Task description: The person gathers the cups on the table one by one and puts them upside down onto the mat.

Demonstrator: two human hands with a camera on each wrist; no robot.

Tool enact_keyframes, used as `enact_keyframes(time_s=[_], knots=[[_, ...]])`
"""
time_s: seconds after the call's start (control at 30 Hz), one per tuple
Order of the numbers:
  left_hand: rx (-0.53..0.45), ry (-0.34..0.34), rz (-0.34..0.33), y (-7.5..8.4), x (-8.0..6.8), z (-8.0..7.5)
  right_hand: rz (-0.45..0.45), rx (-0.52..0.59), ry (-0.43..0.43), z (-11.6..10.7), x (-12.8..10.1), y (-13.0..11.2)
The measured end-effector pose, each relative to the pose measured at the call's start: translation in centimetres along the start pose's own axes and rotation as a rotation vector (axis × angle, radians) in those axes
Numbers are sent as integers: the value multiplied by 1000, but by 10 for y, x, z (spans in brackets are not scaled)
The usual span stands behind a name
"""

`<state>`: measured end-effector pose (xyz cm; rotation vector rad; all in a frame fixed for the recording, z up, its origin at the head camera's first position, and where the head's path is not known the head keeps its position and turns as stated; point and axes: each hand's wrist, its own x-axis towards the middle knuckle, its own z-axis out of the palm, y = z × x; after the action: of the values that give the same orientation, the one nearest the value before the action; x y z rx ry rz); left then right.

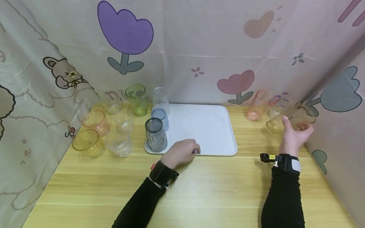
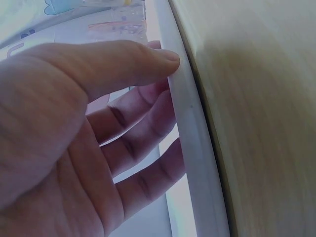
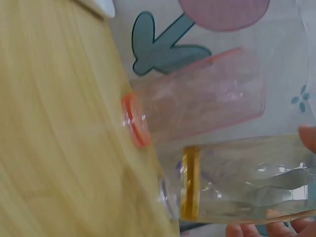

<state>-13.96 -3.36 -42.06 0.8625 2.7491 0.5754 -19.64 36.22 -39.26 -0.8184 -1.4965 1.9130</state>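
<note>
My left hand [image 1: 196, 150] rests at the front rim of the white tray [image 1: 205, 126]. In the left wrist view its thumb lies on the tray rim [image 2: 193, 140] and its curled fingers [image 2: 148, 143] sit on the inner side, so the hand [image 2: 165, 74] holds the rim. At the far right my right hand [image 1: 296, 128] grips a clear amber cup [image 1: 293, 121], tilted on its side above the table. The right wrist view shows this amber cup [image 3: 237, 182] close up, with fingertips [image 3: 249, 230] at its lower edge.
A grey cup [image 1: 155, 135], a blue cup [image 1: 159, 116] and a clear cup [image 1: 161, 98] stand on the tray's left side. Left of it are a green cup [image 1: 137, 99], an orange cup [image 1: 95, 122], a yellow cup [image 1: 86, 144] and several clear ones. A pink cup [image 1: 258, 106] [image 3: 197, 108] leans by the curtain.
</note>
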Motion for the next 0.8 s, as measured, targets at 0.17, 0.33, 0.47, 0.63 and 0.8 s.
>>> enact_keyframes(time_s=[0.17,0.33,0.47,0.63,0.8], knots=[[7,2,3,1,-1,0,-21,104,-54,9,-13,-5],[7,6,11,1,-1,-1,-34,230,-143,25,-28,-8],[-10,13,13,2,0,-3,-48,261,-222,39,-42,-8],[-18,57,15,3,0,-6,-75,245,-325,56,-63,-6],[-13,197,32,4,2,-7,-107,212,-422,69,-85,-3]])
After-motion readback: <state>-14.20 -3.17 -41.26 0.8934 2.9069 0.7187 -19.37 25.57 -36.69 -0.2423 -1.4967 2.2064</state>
